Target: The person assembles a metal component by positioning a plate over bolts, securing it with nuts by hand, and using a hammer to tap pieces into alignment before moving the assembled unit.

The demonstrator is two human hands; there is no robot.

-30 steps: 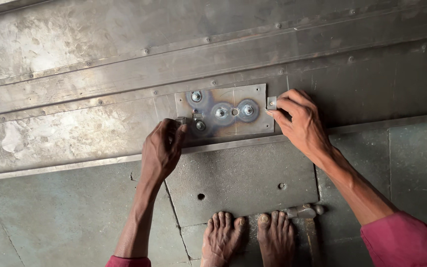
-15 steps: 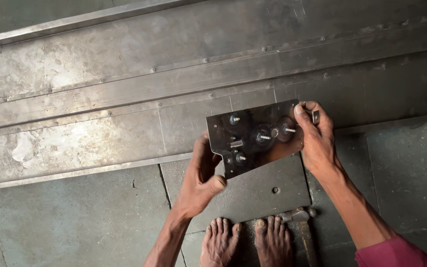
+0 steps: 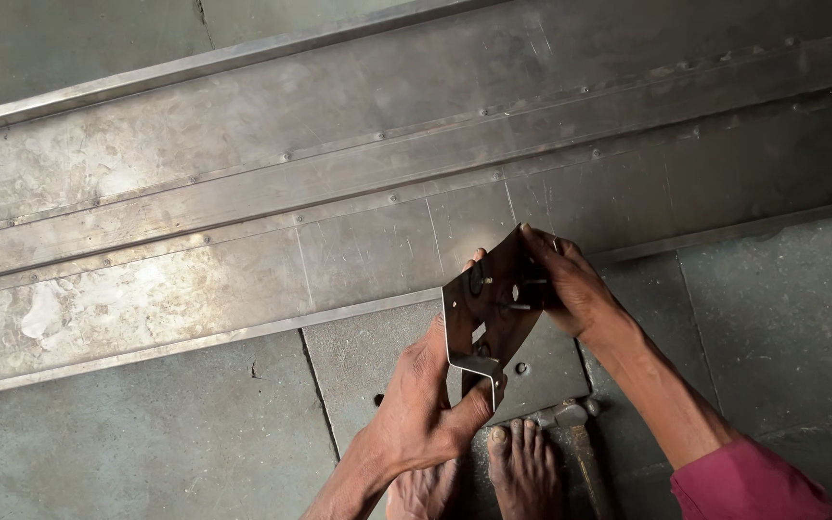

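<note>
The metal plate (image 3: 488,313) is now lifted clear of the steel panel (image 3: 243,193) and tilted steeply, no longer lying flat. Its lower bent edge is clamped by the left hand (image 3: 426,414); its top corner is pinched by the right hand (image 3: 570,289).

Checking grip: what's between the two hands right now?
In the head view, only the bent metal plate lies between them: the left hand grips its lower edge, the right hand its upper right corner, off the long metal panel.
</note>
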